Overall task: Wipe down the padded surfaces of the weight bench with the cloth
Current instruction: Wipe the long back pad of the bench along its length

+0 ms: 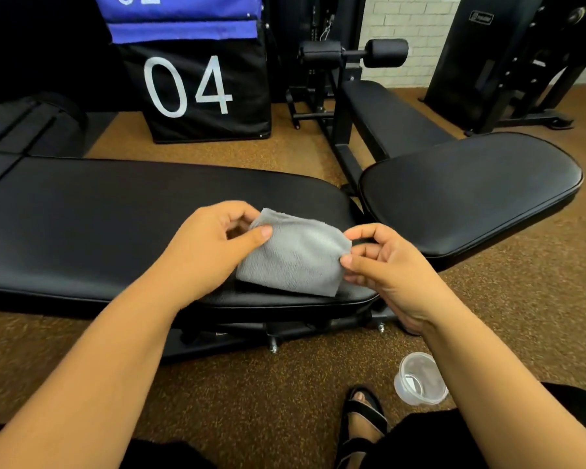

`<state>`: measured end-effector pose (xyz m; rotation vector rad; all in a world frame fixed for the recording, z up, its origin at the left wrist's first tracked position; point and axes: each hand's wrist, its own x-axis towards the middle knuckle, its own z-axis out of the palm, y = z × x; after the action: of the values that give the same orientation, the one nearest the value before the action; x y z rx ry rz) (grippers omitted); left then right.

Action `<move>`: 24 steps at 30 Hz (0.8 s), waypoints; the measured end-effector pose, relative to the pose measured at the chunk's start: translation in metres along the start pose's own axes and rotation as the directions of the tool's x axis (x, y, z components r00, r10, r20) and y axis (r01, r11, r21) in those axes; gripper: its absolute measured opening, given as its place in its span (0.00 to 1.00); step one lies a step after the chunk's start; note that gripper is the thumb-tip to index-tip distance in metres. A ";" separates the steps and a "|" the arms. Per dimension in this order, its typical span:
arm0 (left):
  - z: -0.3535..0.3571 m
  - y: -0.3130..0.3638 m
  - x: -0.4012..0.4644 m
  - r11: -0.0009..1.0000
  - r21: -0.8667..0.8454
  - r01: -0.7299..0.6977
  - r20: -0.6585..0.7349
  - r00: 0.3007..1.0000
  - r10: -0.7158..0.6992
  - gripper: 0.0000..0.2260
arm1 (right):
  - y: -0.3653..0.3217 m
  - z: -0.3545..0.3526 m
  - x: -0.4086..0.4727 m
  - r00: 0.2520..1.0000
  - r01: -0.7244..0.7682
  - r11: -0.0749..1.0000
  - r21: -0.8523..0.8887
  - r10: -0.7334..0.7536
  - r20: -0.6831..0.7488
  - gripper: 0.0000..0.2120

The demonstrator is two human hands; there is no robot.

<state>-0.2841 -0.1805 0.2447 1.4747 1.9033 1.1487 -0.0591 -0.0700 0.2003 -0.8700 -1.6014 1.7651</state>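
Both hands pinch the folded grey cloth (295, 253) above the black padded bench (115, 228): left hand (214, 245), right hand (386, 265). A loose grip could drop it near the clear plastic cup (420, 379).

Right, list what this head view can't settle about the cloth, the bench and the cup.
- Grey cloth: its underside and any damp are hidden; it is folded and the left hand covers one end.
- Long bench pad: its far end is cut off by the left edge.
- Plastic cup: the right forearm hides part of its rim; contents unclear.
- Right hand: the fingers pinch the cloth's edge, but the fold behind them is hidden.
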 end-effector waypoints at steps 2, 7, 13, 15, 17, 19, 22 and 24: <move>0.006 -0.001 0.020 0.995 0.105 0.001 -0.105 0.994 0.010 0.03 | -0.002 0.002 0.015 0.995 0.023 0.995 -0.094 -0.031 -0.094 0.14; 0.020 -0.017 0.056 0.920 0.363 0.150 -0.197 0.977 -0.082 0.06 | 0.004 0.017 0.051 0.941 0.083 0.748 -0.659 -0.276 -0.196 0.12; 0.017 -0.015 0.036 0.822 0.538 0.185 -0.345 0.938 0.014 0.11 | 0.016 0.065 0.073 0.858 0.470 0.425 -0.773 -0.428 0.286 0.13; 0.015 -0.014 0.023 0.796 0.578 0.180 -0.336 0.941 0.032 0.09 | 0.024 0.074 0.074 0.909 0.415 0.487 -0.768 -0.250 0.333 0.20; 0.016 -0.017 0.011 0.777 0.606 0.171 -0.324 0.945 0.045 0.09 | 0.029 0.071 0.075 0.927 0.375 0.482 -0.792 -0.176 0.332 0.26; 0.017 -0.022 -0.001 0.757 0.635 0.153 -0.324 0.943 0.081 0.10 | 0.034 0.065 0.072 0.926 0.377 0.407 -0.832 -0.151 0.346 0.30; 0.017 -0.033 -0.015 0.729 0.673 0.127 -0.338 0.929 0.150 0.09 | 0.044 0.053 0.060 0.921 0.389 0.318 -0.865 -0.161 0.355 0.30; 0.015 -0.038 -0.022 0.723 0.678 0.132 -0.370 0.911 0.181 0.09 | 0.050 0.037 0.052 0.926 0.372 0.287 -0.883 -0.182 0.331 0.31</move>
<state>-0.2865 -0.1985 0.2022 1.7081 2.8485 0.8182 -0.1203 -0.0565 0.1489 -0.7954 -2.7587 0.4716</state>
